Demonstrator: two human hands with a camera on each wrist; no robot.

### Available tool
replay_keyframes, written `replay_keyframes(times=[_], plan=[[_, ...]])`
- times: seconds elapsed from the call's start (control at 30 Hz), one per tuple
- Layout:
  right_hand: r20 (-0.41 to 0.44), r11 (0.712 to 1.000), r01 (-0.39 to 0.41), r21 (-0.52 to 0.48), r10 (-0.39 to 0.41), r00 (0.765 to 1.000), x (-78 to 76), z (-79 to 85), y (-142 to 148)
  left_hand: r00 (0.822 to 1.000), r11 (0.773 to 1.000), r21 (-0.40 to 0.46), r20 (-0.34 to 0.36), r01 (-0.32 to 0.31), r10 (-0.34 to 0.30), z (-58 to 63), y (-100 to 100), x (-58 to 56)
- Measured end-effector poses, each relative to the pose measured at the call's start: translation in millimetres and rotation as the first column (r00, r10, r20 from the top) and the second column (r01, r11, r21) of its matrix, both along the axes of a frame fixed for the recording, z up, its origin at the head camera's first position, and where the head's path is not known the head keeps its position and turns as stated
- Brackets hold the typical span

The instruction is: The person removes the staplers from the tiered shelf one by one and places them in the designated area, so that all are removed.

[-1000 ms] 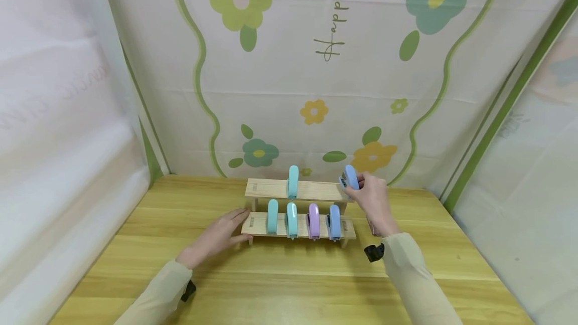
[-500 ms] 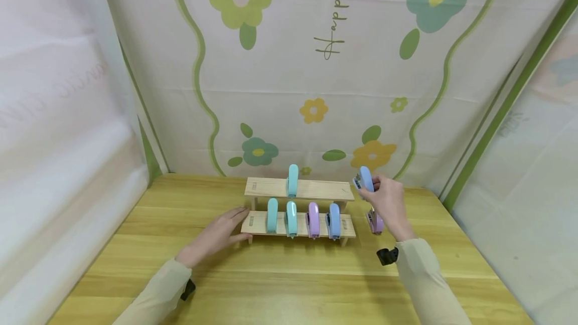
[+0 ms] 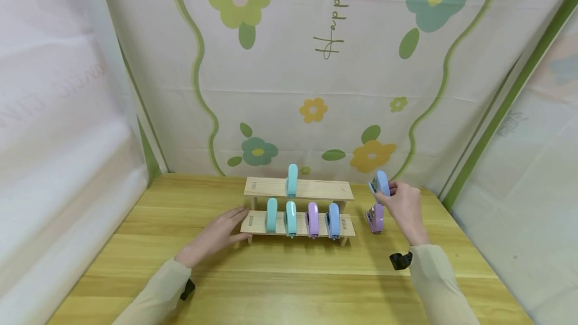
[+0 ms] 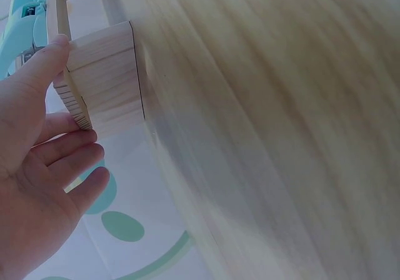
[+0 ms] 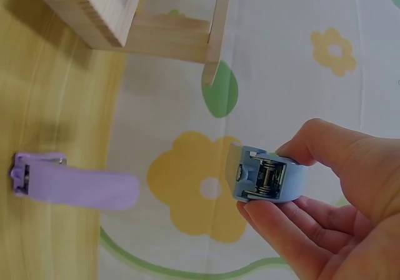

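Note:
My right hand point(image 3: 403, 209) pinches a light blue stapler point(image 3: 382, 183) between thumb and fingers, off the right end of the upper shelf. In the right wrist view that blue stapler point(image 5: 265, 175) turns its metal inside to the camera. Below it, a purple stapler point(image 3: 377, 217) stands on the table. My left hand point(image 3: 218, 232) holds the left end of a two-tier wooden stand point(image 3: 256, 224), thumb at the front edge and fingers at the rear corner. Two turquoise staplers point(image 3: 290, 218), a purple one point(image 3: 313, 219) and a blue one point(image 3: 333, 220) stand on the lower tier.
One turquoise stapler point(image 3: 292, 180) stands on the upper shelf point(image 3: 320, 189). Behind the stand hangs a flower-printed white cloth point(image 3: 271, 79), with cloth walls at both sides. The wooden table point(image 3: 289, 285) runs toward me in front of the stand.
My right hand has carried the blue stapler off the upper shelf and to the right, above the purple stapler, which was mostly hidden before. The left hand stays at the stand's end.

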State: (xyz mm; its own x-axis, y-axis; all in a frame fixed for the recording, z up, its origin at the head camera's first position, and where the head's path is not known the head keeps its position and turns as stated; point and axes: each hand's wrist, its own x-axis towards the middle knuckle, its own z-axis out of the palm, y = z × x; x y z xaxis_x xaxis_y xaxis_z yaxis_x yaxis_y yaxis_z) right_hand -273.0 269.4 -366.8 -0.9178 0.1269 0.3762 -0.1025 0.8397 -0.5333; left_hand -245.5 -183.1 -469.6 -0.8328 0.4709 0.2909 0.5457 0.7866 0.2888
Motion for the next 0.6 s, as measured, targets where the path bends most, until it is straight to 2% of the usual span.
replay_keyframes(times=[0.17, 0.6], plan=[[0.019, 1.0, 0.021, -0.007, -0.021, 1.0, 2.5, -5.9, 10.9, 1.0, 1.0, -0.007, -0.005, -0.002, 0.002, 0.5, 0.4, -0.7], [0.0, 0.999, 0.043, 0.02, -0.043, 0.999, 4.6, -24.3, 34.0, 1.0, 1.0, -0.01, 0.001, 0.003, -0.003, 0.7, 0.1, -0.5]])
